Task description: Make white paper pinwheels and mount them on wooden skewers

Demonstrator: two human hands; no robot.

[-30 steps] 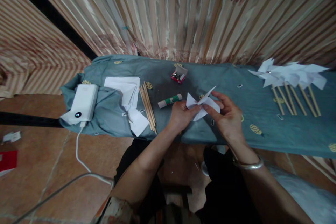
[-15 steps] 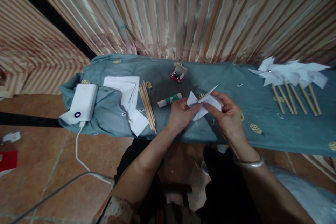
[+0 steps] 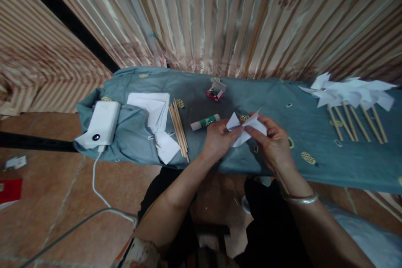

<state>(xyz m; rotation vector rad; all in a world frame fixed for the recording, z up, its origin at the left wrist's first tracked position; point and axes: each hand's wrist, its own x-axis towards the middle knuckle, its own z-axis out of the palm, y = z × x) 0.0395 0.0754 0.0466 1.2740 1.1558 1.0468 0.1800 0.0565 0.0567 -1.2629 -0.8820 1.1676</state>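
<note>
Item in hand: one folded paper (image 3: pixel 256 124), held over the desk (image 3: pixel 270 92) right of the frame's centre, flaps raised. Fingers of the left hand (image 3: pixel 217 136) and the right hand (image 3: pixel 275 137) are nearly closed, both pinching it near its middle. Change over the last second: slight. The whole view has shifted a little right and down; the hold is unaltered, so the folds appear to be kept in place, no new one being evident. Surroundings: glue (image 3: pixel 205 122) just beside the left hand, open box (image 3: pixel 214 97) above centre, sticks (image 3: pixel 179 132) and sheets (image 3: pixel 157 111) at centre left, pinwheels (image 3: pixel 354 92) at far right, apparently undisturbed
</note>
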